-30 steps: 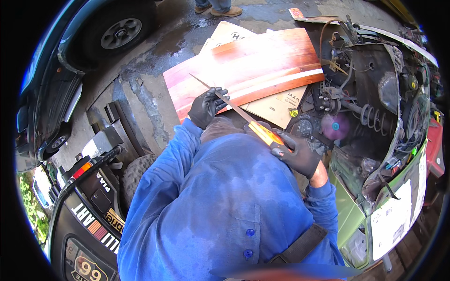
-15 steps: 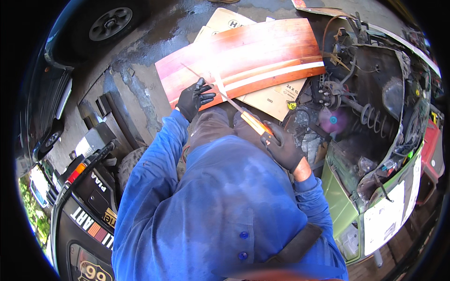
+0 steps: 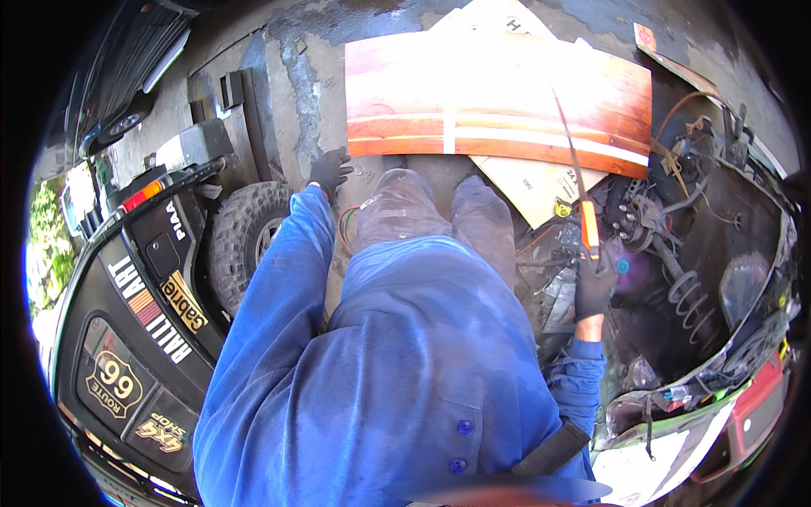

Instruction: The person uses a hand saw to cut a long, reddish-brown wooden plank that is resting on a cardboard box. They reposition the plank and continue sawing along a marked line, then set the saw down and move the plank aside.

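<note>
My right hand (image 3: 596,286), in a dark glove, is closed round the orange handle (image 3: 590,226) of a long thin tool. Its narrow dark blade or rod (image 3: 569,139) points away from me, the tip over the reddish-brown wooden panel (image 3: 393,139). Whether it is a saw seen edge-on, I cannot tell. Pale bands cross the panel, and glare washes out much of its surface. My left hand (image 3: 329,171), gloved too, is empty with its fingers apart, left of my knees and short of the panel's near left corner.
Flattened cardboard (image 3: 528,190) lies under the panel. On the right stand a vehicle's exposed coil spring (image 3: 688,304) and wheel hub (image 3: 627,221). A knobby tyre (image 3: 245,241) and a black vehicle body (image 3: 139,338) are close on my left. A yellow tape measure (image 3: 563,209) lies near the cardboard.
My left hand has come away from the tool's blade and drawn back left. My right hand has swung the tool rightward, so it now points nearly straight ahead. The view has shifted.
</note>
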Demonstrator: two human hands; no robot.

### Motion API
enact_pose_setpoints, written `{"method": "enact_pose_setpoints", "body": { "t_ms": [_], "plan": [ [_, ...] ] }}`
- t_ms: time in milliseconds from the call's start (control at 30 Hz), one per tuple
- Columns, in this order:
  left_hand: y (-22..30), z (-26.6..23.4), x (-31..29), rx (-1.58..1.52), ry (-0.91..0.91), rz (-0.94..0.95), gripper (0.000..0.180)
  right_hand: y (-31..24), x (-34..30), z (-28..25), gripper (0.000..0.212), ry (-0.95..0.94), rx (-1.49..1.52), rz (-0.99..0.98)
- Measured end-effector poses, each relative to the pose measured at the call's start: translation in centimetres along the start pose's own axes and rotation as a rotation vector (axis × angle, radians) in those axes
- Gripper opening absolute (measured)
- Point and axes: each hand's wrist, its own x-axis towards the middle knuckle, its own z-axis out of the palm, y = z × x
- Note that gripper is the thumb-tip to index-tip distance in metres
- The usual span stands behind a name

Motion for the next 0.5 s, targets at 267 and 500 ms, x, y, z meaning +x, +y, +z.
{"method": "enact_pose_setpoints", "body": {
  "t_ms": [267,500],
  "plan": [
    [-4.5,-9.7,7.8,0.089,0.103,0.047,0.048,0.4,-0.4,2.6,0.016,0.141,-0.019,0.068],
    [-6.6,-9.4,25.4,0.567,0.052,0.148,0.074,1.2,-1.7,16.0,0.006,0.212,0.069,0.142]
  ]
}}
